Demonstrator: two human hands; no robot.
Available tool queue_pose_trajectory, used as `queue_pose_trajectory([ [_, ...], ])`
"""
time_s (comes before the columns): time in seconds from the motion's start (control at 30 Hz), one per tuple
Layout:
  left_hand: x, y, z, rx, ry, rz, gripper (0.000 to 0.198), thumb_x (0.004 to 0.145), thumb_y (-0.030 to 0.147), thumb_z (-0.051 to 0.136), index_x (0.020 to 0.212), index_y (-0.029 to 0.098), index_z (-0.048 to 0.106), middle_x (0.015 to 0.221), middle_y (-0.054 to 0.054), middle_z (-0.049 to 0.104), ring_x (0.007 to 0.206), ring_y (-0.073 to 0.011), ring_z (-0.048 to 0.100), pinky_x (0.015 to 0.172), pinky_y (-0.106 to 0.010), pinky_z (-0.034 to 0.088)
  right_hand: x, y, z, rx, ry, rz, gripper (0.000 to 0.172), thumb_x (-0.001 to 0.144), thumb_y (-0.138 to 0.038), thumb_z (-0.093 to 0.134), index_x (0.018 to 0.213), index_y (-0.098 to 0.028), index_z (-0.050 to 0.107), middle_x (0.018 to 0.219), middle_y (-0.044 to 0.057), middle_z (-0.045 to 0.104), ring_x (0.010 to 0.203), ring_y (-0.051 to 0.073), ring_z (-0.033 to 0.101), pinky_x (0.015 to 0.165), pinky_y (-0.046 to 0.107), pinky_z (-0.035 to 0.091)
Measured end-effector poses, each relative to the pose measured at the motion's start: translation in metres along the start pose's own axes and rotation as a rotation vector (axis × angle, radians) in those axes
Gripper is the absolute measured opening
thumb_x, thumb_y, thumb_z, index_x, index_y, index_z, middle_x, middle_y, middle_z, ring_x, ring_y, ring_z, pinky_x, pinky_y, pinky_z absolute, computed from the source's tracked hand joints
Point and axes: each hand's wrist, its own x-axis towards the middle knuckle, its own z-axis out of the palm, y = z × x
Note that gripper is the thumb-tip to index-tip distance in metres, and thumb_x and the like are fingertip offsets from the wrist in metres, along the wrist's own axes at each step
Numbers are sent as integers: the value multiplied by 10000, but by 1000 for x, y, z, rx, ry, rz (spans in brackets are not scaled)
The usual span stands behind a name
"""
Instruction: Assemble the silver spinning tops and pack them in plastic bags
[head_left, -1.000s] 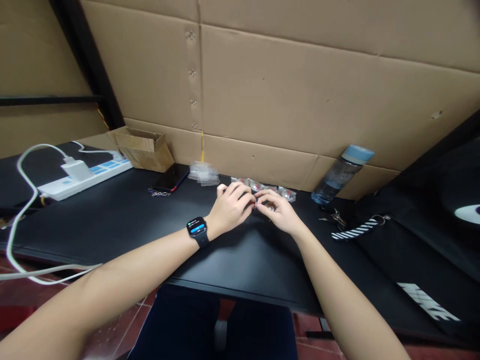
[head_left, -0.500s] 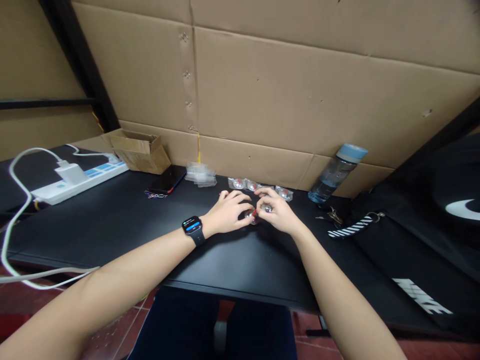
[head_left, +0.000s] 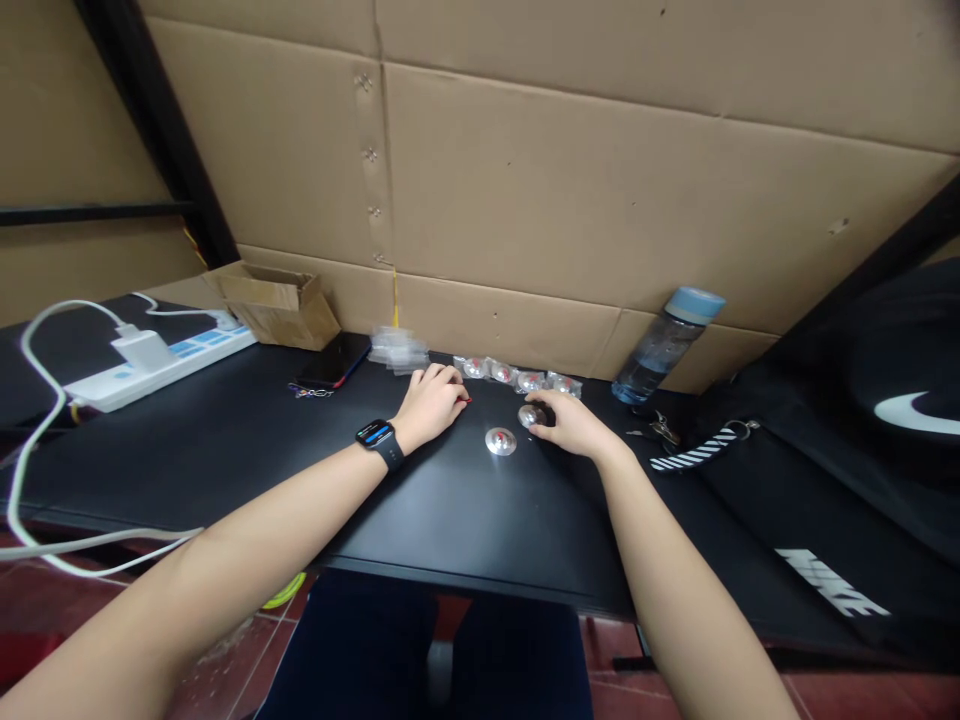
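Right hand [head_left: 571, 428] — on silver disc [head_left: 532, 415]

A makeshift station for small piecework, more home or storeroom than office. The black desk [head_left: 225, 440] is backed by stapled cardboard sheets [head_left: 600, 200]. On its left end lies a power strip [head_left: 161, 360] with 1 charger. Along its back edge sit a phone [head_left: 335, 360], bagged metal parts [head_left: 517, 378] and a water bottle [head_left: 660, 345]. At its middle lies 1 silver disc [head_left: 500, 441]. Red floor tiles [head_left: 45, 600] show beneath it.

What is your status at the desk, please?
Left hand curled beside small red piece. Right hand touching domed metal piece. Metal disc lies free between hands.
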Motion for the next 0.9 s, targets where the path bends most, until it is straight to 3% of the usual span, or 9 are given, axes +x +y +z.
queue_pose_trajectory([
  [0.1,1,2,2,-49,-28,-39,103,939,293,666,895,249,749,1146,-57,663,1157,-275,506,882,-429,362,0,3,1,40,-44,29,343,793,-175,763,1132,-211,718,1114,81,758,992,253,710,935,391,536],
  [0.27,1,3,3,-77,-67,-119,101,910,312,716,841,241,734,1124,-52,653,1135,-283,497,863,-420,352,0,1,1,69,-16,42,450,777,-140,760,1216,-219,698,1181,81,754,1016,251,714,941,389,539],
  [0.43,-1,7,1,-68,-38,-41,142,966,302,641,858,220,686,1082,-50,680,1147,-267,490,888,-417,314,-1,0,-2,119,-14,10,362,789,-138,748,1137,-232,723,1106,44,770,948,219,716,896,367,541],
  [0.57,0,15,-5,-109,-37,-35,201,1039,277,504,910,216,646,992,-27,723,1047,-228,538,875,-416,283,0,-4,-4,162,88,-1,340,811,-199,751,1146,-238,710,1123,40,758,945,213,701,824,350,533],
  [0.77,-1,17,-7,1,-55,60,80,972,287,634,1003,226,676,1107,-56,721,1177,-283,501,876,-433,268,1,-18,-2,197,154,-45,391,828,-252,747,1213,-248,677,1232,68,723,951,217,691,743,332,522],
  [0.9,-2,14,-3,13,-102,67,141,979,291,621,882,212,685,1097,-66,712,1183,-293,497,864,-432,272,2,-26,2,219,125,-97,371,825,-257,755,1190,-254,688,1215,64,725,956,219,688,795,352,536],
])
